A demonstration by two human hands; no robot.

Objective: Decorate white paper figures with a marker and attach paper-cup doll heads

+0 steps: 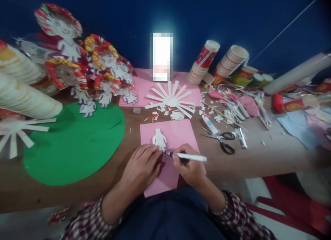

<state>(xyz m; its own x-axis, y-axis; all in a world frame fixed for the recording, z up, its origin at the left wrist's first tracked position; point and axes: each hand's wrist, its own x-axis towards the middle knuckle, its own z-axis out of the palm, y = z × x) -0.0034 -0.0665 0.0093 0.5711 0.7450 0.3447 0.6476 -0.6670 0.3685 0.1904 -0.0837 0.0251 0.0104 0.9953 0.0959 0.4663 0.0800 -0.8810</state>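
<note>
A small white paper figure (pixel 159 139) lies on a pink sheet (pixel 181 131) near the table's front edge. The fingers of my left hand (pixel 143 166) rest on the figure's lower part and the sheet, spread a little, holding nothing. Closed around a white marker (pixel 190 157) is my right hand (pixel 190 167); the marker's dark tip touches the lower right edge of the figure. Dark purple lines run along the figure's outline and onto the pink paper beside it.
A green paper oval (pixel 77 143) lies left, near leaning paper cups (pixel 26 95) and decorated figures (pixel 106 60). Behind the sheet are white strips fanned from a cup (pixel 170 100) and scraps. Scissors (pixel 223 140), a glue bottle (pixel 210 124) and stacked cups (pixel 230 62) are at the right.
</note>
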